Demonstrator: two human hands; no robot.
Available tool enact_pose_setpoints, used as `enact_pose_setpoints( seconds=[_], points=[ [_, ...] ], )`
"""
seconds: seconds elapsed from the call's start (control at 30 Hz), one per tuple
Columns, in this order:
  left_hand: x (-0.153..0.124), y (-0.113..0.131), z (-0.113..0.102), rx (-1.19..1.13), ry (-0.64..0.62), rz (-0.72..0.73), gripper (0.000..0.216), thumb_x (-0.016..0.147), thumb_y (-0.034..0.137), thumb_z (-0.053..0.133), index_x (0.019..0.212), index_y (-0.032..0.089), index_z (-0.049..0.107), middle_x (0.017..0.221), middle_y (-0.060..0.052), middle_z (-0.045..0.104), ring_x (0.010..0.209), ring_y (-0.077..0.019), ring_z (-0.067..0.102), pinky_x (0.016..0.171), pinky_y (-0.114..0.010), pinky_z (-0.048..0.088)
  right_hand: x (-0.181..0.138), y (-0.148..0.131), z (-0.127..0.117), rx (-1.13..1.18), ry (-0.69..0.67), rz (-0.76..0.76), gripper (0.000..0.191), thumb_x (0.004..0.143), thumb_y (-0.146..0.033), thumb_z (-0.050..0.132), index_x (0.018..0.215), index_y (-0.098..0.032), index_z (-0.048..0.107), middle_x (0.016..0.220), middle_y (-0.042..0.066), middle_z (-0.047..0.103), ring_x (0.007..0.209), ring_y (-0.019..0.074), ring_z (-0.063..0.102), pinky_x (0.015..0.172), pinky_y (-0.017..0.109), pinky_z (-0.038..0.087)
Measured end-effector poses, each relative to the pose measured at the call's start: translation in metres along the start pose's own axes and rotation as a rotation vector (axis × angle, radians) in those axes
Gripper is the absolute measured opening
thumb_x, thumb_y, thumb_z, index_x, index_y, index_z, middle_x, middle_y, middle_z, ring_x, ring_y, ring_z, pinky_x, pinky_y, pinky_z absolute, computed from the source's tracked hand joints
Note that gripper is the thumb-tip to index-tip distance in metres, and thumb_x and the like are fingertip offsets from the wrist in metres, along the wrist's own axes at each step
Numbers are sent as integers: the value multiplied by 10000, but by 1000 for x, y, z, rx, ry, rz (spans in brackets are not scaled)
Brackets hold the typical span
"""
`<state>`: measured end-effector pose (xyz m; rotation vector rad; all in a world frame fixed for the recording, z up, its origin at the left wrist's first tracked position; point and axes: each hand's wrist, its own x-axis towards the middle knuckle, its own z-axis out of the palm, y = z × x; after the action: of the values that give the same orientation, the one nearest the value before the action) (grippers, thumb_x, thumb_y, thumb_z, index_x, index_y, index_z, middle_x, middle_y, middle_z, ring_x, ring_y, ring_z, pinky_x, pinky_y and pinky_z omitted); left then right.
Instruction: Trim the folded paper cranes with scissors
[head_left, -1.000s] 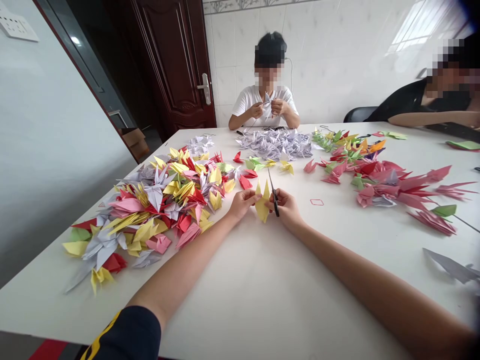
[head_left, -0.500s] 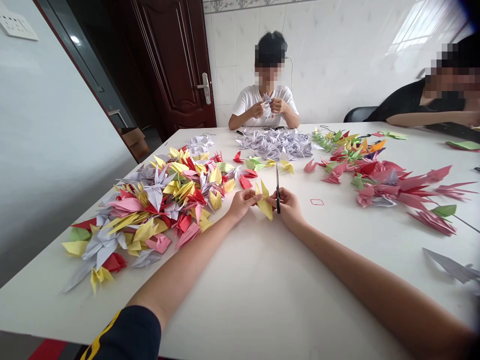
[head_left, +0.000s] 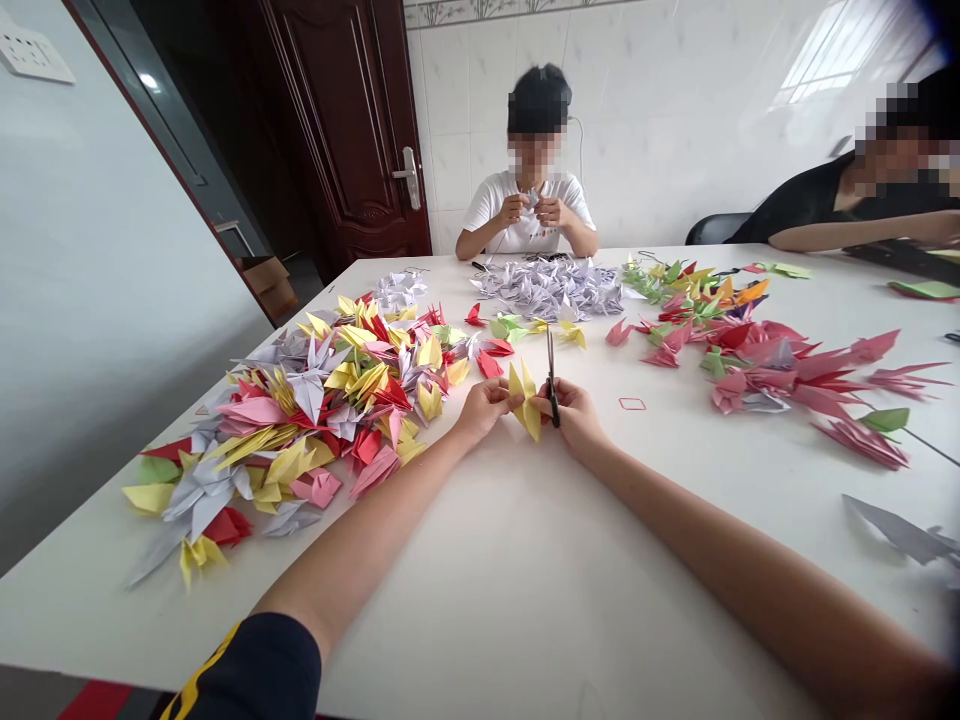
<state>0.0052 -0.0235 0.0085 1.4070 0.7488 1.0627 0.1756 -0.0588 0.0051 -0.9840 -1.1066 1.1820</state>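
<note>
Nearest, at L, a dark sleeve w/ yellow stripes (head_left: 259, 655) lies over the tabletop (head_left: 480, 600); near R edge, a grey paper piece (head_left: 904, 530), partly out of view. Further in, mid-scene, L hand (head_left: 484, 408) has its fingers pinched on the L side of the yellow folded paper (head_left: 529, 405), and R hand (head_left: 576, 415) grips its R side w/ fingertips while keeping hold of the scissors (head_left: 553, 390), blades pointing far. Can't tell if the blades are fully shut, or if the paper's lower tip touches the tabletop. Vs. 1 sec ago: paper's upper tips lean more L, lower tip has swung R, scissors stand nearer upright. My read: piece is being turned/adjusted btwn both hands, no cut in progress, so work on it looks unfinished. Mixed-colour heap (head_left: 322, 400) at L and pink/red pile (head_left: 795, 370) at R look unchanged. Further off, white heap (head_left: 555, 287); behind it, person in white shirt (head_left: 491, 200) w/ a small pale piece (head_left: 533, 198), hands a touch lower than 1 sec ago. Far R, person in black (head_left: 802, 205), forearm on tabletop.
</note>
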Motion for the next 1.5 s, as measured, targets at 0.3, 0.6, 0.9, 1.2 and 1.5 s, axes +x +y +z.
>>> enact_pose_setpoints(
  seconds=[0.3,0.6,0.9,1.2,1.5],
  points=[
    [-1,1,1,108,58,-14,467,666,560,792,806,136,655,675,12,588,618,-110,518,596,-247,397,-5,-4,1,28,-122,-4,217,640,-296,811,784,-221,668,745,-20,603,649,135,563,597,272,481],
    [-1,1,1,127,54,14,430,647,536,803,697,140,642,616,12,581,586,-104,497,577,-243,380,-5,-5,6,-82,28,-8,373,560,-292,874,714,-216,543,640,-63,499,569,107,448,506,240,348],
    [-1,3,0,76,30,1,407,636,493,828,718,149,628,652,-3,632,610,-119,582,633,-257,440,-2,-3,0,19,0,-2,313,587,-323,845,747,-213,600,670,-45,560,612,129,502,563,262,369],
    [-5,2,2,172,-8,165,319,704,417,804,714,143,641,994,-70,688,880,-162,631,765,-267,517,0,-4,0,56,83,6,279,554,-277,857,732,-196,657,644,-43,579,574,107,477,539,255,358],
    [-3,3,2,102,119,65,372,557,409,893,703,142,679,749,-36,691,730,-169,649,783,-333,541,-1,-3,-1,9,66,3,261,556,-250,850,725,-199,658,651,-37,590,596,118,494,551,260,364]
  ],
)
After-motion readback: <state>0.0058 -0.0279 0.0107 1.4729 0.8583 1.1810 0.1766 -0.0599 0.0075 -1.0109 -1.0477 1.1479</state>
